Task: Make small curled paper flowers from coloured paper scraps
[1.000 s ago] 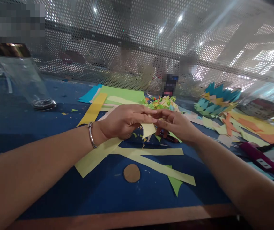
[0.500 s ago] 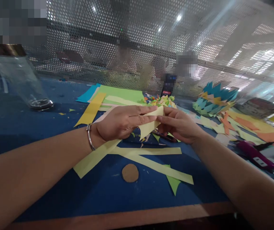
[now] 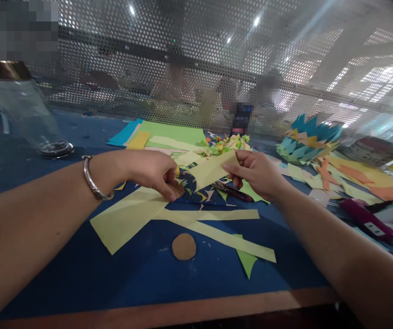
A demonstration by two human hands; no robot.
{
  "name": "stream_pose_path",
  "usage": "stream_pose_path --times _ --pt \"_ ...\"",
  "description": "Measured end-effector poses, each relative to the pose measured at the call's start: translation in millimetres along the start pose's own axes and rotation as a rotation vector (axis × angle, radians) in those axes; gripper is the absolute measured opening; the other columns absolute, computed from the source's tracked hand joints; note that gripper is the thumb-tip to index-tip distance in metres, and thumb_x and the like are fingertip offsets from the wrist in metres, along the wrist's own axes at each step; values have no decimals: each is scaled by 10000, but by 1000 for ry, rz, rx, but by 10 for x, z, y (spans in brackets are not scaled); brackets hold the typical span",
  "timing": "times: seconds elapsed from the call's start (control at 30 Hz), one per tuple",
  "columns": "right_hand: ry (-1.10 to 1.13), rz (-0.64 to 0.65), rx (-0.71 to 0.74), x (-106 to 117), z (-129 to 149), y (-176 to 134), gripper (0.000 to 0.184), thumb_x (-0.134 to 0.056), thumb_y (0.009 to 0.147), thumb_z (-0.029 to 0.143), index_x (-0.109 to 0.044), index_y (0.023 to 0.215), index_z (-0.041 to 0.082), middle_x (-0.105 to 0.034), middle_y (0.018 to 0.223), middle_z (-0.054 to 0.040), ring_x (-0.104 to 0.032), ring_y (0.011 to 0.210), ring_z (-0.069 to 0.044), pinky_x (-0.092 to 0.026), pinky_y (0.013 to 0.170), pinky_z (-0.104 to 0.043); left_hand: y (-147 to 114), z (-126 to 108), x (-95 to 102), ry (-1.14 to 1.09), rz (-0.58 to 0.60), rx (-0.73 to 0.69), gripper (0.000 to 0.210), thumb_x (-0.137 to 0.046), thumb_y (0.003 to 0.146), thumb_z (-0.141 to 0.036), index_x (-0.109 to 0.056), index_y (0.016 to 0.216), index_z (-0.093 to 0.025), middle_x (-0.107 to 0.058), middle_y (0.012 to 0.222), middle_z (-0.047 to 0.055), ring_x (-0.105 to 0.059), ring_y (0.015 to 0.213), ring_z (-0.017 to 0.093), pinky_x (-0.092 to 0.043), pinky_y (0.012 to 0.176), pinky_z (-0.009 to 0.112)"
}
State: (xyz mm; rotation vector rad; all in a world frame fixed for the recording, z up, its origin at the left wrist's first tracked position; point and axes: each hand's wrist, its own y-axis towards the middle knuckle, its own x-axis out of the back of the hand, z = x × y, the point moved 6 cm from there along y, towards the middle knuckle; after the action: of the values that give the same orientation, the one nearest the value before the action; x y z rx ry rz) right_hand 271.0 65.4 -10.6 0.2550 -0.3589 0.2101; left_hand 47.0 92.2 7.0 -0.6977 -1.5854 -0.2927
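Observation:
My right hand (image 3: 253, 173) pinches one end of a pale yellow piece of paper (image 3: 212, 170) between thumb and fingers. Above the wide end of a pale yellow paper strip (image 3: 127, 221), my left hand (image 3: 155, 172) is curled with its thumb toward the table. At its fingertips shows a small brown piece (image 3: 177, 188) that looks like cardboard, partly covered by the fingers. Just below the right hand lies a pair of scissors (image 3: 235, 193) with dark handles. A round brown cardboard disc (image 3: 184, 246) rests nearer the table's front edge.
Narrow paper strips (image 3: 227, 240) and a green scrap (image 3: 247, 260) lie in front. Behind are stacked coloured sheets (image 3: 172, 130) and a pile of cut paper (image 3: 228, 144). A glass jar (image 3: 28, 114) stands left; a blue paper crown (image 3: 309, 139) and a purple tool (image 3: 368, 219) are right.
My left hand has let go of the yellow paper and moved left and down to the brown piece. The paper stays in my right hand, now spread more open.

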Motion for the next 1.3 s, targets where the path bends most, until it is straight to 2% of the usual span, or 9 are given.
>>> stream_pose_path --times 0.1,0.27,0.4,0.47,0.53,0.7,0.93,1.13,1.3 --pt "-46 16 -4 -1 -4 1 307 -780 796 440 -654 829 163 -601 634 23 -523 448 -72 -398 413 -195 19 -18 -68 -14 119 -17 393 -760 684 -478 -703 945 -191 -728 901 92 -631 777 234 -372 629 276" --pt "-99 10 -2 17 2 4 293 -751 826 425 -634 774 161 -584 628 29 -512 445 -60 -402 421 -187 -78 153 113 -214 233 -47 240 -715 763 -420 -693 858 -201 -712 782 42 -638 741 203 -398 654 267" --pt "-102 46 -11 -25 -8 -1 277 -749 831 428 -662 809 165 -582 615 33 -521 451 -66 -397 419 -184 -120 120 333 -515 -5 -115 221 -680 822 -374 -704 932 -184 -712 888 15 -636 865 175 -422 767 257" --pt "-96 79 -11 -70 -6 -13 279 -754 827 436 -660 804 174 -579 603 36 -527 453 -71 -400 419 -185 -79 17 291 -665 -85 -164 202 -707 805 -363 -706 903 -186 -718 933 14 -641 928 181 -430 799 256" --pt "-89 102 -22 -108 -3 -32 288 -747 832 450 -648 796 182 -586 601 35 -524 445 -74 -381 397 -182 -3 -106 138 -766 -67 -184 165 -738 774 -323 -711 854 -181 -722 938 26 -645 951 188 -442 820 262" --pt "-86 111 -40 -133 28 -62 322 -720 850 488 -629 796 184 -590 595 30 -519 434 -80 -346 353 -176 122 -290 -186 -972 24 -174 199 -802 717 -275 -641 742 -160 -667 740 26 -615 718 151 -463 686 278" --pt "-76 97 -43 -106 58 -55 354 -722 843 506 -607 761 181 -589 580 31 -513 432 -77 -343 356 -174 140 -239 -189 -1080 -48 -189 230 -815 733 -266 -627 802 -152 -648 696 9 -582 618 112 -434 590 247" --pt "-72 114 -40 -128 51 -64 333 -736 825 502 -624 802 189 -609 620 22 -519 448 -87 -343 373 -195 150 -213 -214 -1048 -25 -143 484 -796 756 -293 -622 1193 -178 -707 743 35 -613 615 136 -457 570 263" --pt "-100 99 -17 -135 58 -40 334 -719 832 500 -625 800 181 -607 642 15 -517 457 -87 -386 429 -219 156 -210 -215 -1027 -31 -122 381 -759 779 -259 -662 1131 -151 -740 882 82 -656 710 158 -518 630 289"
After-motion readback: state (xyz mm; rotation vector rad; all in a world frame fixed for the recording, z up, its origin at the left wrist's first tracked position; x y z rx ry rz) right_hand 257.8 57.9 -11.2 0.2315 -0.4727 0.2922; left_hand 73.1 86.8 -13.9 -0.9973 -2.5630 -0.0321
